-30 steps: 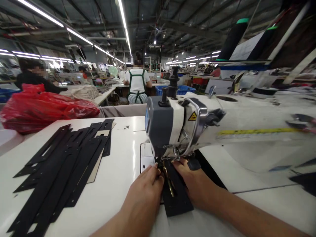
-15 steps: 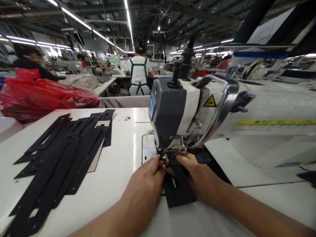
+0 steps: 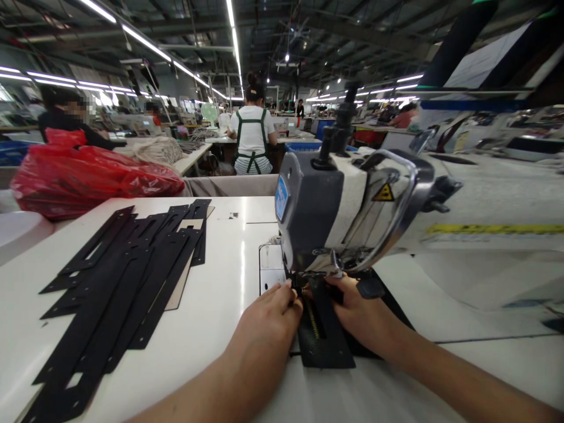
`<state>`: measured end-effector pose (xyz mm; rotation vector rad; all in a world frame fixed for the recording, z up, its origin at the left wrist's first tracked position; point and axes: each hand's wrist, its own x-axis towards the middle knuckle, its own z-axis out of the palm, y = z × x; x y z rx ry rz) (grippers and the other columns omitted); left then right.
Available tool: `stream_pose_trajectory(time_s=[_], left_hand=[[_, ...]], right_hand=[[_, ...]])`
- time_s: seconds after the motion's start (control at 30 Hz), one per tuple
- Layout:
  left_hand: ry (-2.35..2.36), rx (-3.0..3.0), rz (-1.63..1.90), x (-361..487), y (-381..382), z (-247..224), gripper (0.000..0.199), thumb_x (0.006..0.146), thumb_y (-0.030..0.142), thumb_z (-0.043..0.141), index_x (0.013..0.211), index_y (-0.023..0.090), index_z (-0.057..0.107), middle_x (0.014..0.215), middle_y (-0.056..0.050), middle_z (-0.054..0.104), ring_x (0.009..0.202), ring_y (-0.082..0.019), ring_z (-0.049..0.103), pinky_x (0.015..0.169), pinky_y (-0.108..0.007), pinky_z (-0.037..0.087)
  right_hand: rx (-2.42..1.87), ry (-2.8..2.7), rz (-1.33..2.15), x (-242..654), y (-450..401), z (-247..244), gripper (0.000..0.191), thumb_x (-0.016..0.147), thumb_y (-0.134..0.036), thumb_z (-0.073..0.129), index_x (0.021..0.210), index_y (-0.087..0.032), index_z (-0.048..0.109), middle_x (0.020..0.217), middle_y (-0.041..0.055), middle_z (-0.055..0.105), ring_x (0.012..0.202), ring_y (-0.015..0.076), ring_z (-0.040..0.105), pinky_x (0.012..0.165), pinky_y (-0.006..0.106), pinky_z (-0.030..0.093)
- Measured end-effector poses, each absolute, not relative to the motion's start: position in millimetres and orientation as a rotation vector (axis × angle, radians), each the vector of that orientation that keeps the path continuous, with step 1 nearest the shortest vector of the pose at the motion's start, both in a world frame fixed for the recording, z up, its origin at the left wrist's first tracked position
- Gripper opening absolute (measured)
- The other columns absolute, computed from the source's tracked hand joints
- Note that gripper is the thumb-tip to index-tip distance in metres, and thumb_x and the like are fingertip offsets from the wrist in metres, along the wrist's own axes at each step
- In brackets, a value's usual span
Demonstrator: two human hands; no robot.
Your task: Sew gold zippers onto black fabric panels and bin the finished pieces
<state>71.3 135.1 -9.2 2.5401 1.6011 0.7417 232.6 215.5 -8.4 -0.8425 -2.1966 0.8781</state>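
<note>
A black panel (image 3: 328, 352) with a long slot lies under the head of the sewing machine (image 3: 311, 205). A zipper with gold teeth (image 3: 312, 314) runs along the slot. My left hand (image 3: 268, 323) has its fingers curled together at the panel's left edge, gripping it close to the presser foot. On the other side, my right hand (image 3: 359, 308) holds the panel's right edge, its fingertips partly hidden by the panel and machine head. The needle area cannot be made out clearly. A larger dark piece (image 3: 392, 299) lies beneath and behind my right hand.
Several black slotted panels (image 3: 118, 294) lie overlapped on the white table (image 3: 229, 282) to the left. Behind them is a red plastic bag (image 3: 97, 170). A person in a green apron (image 3: 253, 132) sits ahead, back turned. Another person (image 3: 66, 117) works at far left.
The zipper now lies straighter along the slot; before, its upper part was bent up near my left fingertips. Both hands stay by the presser foot. The whole view has shifted slightly.
</note>
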Motion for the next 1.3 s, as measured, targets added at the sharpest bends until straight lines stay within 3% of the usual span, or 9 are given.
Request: stream_pose_trajectory(time_s=[0.17,0.3,0.53,0.7,0.77,0.87,0.97,1.13,1.3], left_hand=[[1.592,2.581,0.719,71,136,-9,0.023,0.083,0.006,0.045,0.101,0.013,0.057,0.102,-0.012,0.06,0.099,-0.023,0.058,0.084,-0.042,0.052],[1.561,2.721,0.683,69,138,-7,0.021,0.086,0.009,0.042,0.099,0.011,0.058,0.101,-0.015,0.059,0.097,-0.025,0.058,0.08,-0.043,0.053],[1.537,2.788,0.688,65,139,-12,0.027,0.085,0.009,0.04,0.107,0.008,0.057,0.108,-0.02,0.057,0.104,-0.028,0.056,0.083,-0.045,0.051],[1.554,2.499,0.827,63,134,-4,0.036,0.077,0.0,0.04,0.109,0.01,0.056,0.112,-0.015,0.059,0.104,-0.024,0.058,0.087,-0.04,0.05],[1.53,2.413,0.889,62,134,1,0.038,0.074,-0.002,0.042,0.105,0.013,0.058,0.109,-0.011,0.062,0.101,-0.021,0.059,0.087,-0.037,0.05],[1.526,2.38,0.924,61,134,3,0.04,0.071,-0.004,0.043,0.103,0.014,0.06,0.104,-0.009,0.064,0.098,-0.019,0.061,0.085,-0.034,0.051],[1.552,2.485,0.918,63,132,1,0.036,0.073,-0.002,0.044,0.101,0.013,0.062,0.102,-0.01,0.065,0.093,-0.021,0.063,0.081,-0.035,0.054],[1.524,2.828,0.913,70,125,-3,0.024,0.081,0.004,0.045,0.095,0.012,0.063,0.095,-0.011,0.068,0.087,-0.022,0.066,0.075,-0.039,0.056],[1.46,2.959,0.913,74,127,1,0.025,0.087,0.007,0.038,0.093,0.01,0.062,0.094,-0.012,0.068,0.085,-0.021,0.066,0.077,-0.037,0.056]], right_hand=[[-0.876,-2.182,0.925,230,214,-2,0.019,0.078,-0.014,0.047,0.078,-0.017,0.065,0.077,0.0029,0.068,0.069,0.0174,0.062,0.066,0.028,0.051],[-0.96,-2.241,0.728,227,216,-5,0.018,0.077,-0.012,0.047,0.077,-0.017,0.064,0.082,0.0045,0.067,0.076,0.0184,0.063,0.07,0.028,0.049],[-1.188,-2.236,0.551,225,230,-21,0.028,0.081,-0.012,0.041,0.06,-0.016,0.059,0.061,0.0077,0.062,0.063,0.0217,0.061,0.062,0.032,0.048],[-0.911,-2.333,0.441,246,193,-4,0.014,0.08,-0.014,0.05,0.084,-0.014,0.063,0.094,0.0104,0.063,0.09,0.0221,0.059,0.08,0.034,0.048],[-0.643,-2.424,0.265,256,173,1,0.02,0.082,-0.023,0.055,0.097,-0.012,0.062,0.105,0.0124,0.06,0.1,0.0243,0.055,0.087,0.039,0.046],[-0.39,-2.494,-0.06,261,155,0,0.024,0.085,-0.015,0.05,0.106,-0.005,0.059,0.105,0.0147,0.062,0.099,0.0251,0.055,0.085,0.038,0.049],[-0.306,-2.491,-0.228,258,152,-6,0.024,0.084,-0.004,0.041,0.095,-0.002,0.062,0.093,0.0161,0.064,0.091,0.026,0.057,0.079,0.037,0.051],[-0.306,-2.532,-0.14,253,155,-7,0.026,0.085,-0.004,0.038,0.08,-0.005,0.063,0.083,0.0142,0.064,0.084,0.0251,0.058,0.074,0.036,0.052],[-0.316,-2.459,-0.089,253,157,-7,0.034,0.09,-0.008,0.032,0.08,-0.006,0.064,0.082,0.0122,0.064,0.078,0.0214,0.057,0.075,0.032,0.05]])
